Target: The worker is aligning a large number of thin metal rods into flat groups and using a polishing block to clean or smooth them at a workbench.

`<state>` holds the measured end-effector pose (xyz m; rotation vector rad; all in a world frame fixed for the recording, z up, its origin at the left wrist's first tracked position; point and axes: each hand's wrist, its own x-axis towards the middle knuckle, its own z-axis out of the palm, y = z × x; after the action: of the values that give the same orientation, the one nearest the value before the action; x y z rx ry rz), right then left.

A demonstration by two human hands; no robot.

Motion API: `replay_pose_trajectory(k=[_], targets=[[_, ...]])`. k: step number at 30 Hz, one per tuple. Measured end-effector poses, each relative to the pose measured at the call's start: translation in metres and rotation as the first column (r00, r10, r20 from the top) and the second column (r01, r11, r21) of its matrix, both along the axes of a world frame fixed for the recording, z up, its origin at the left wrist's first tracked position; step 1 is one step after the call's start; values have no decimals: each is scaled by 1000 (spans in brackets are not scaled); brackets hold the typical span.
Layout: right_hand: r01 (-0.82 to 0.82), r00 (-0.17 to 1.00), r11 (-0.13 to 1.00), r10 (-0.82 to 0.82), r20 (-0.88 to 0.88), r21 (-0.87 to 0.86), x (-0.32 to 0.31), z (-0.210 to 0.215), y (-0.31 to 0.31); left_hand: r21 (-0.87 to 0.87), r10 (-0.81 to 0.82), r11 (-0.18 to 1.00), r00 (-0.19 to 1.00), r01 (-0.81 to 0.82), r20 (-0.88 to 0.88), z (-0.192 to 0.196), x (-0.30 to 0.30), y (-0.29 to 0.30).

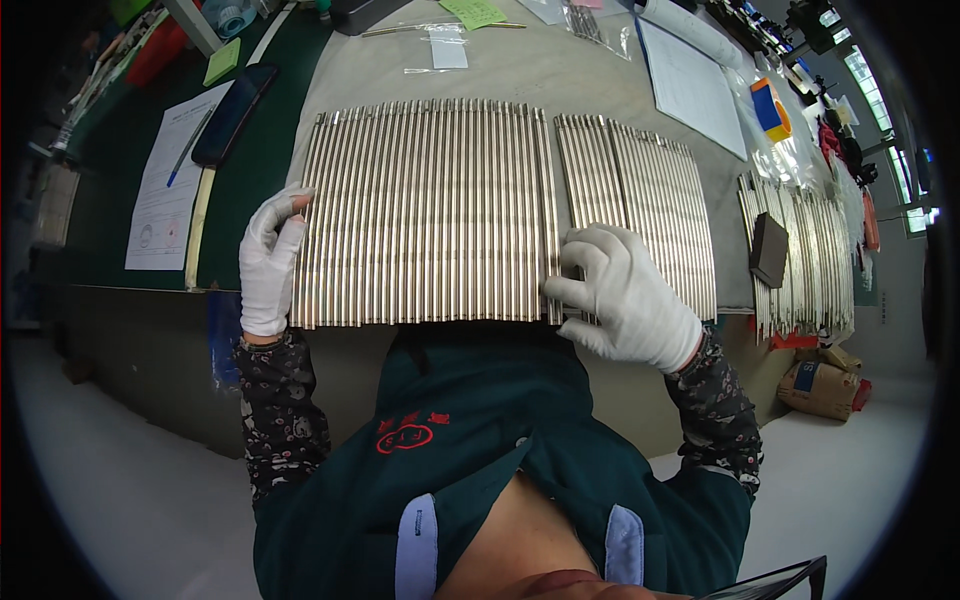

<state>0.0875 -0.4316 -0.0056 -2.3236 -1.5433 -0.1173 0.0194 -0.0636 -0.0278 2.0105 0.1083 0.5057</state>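
Note:
A wide row of slim, shiny metal rods (420, 210) lies side by side on the pale table covering in front of me. At its left edge my left hand (268, 262), in a white glove with bare fingertips, curls its fingers against the outermost rods. My right hand (630, 295), gloved the same way, has thumb and forefinger closed on the lower end of a rod (551, 240) at the row's right edge. Partly under that hand lies a second, narrower group of rods (665, 220), with a dark gap inside it.
Further right, more rods (815, 260) lie under a dark brown block (769, 250). A tape roll (770, 108) and white papers (690, 85) lie behind. To the left are a phone (234, 115), a pen (190, 148) and a printed sheet (165, 205). Small plastic bags (437, 50) lie beyond the rods.

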Motion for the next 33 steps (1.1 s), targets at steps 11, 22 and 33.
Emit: replay_pose_trajectory(k=[11, 22, 33], targets=[[-28, 1000, 999, 28, -4, -41, 4, 3, 13, -45, -12, 999, 1000, 13, 27, 0, -1, 0], [-77, 997, 997, 77, 12, 18, 10, 3, 29, -128, 20, 992, 998, -11, 65, 6, -2, -6], [-100, 995, 995, 100, -2, 5, 15, 6, 42, -147, -3, 989, 995, 17, 100, 6, -4, -6]])
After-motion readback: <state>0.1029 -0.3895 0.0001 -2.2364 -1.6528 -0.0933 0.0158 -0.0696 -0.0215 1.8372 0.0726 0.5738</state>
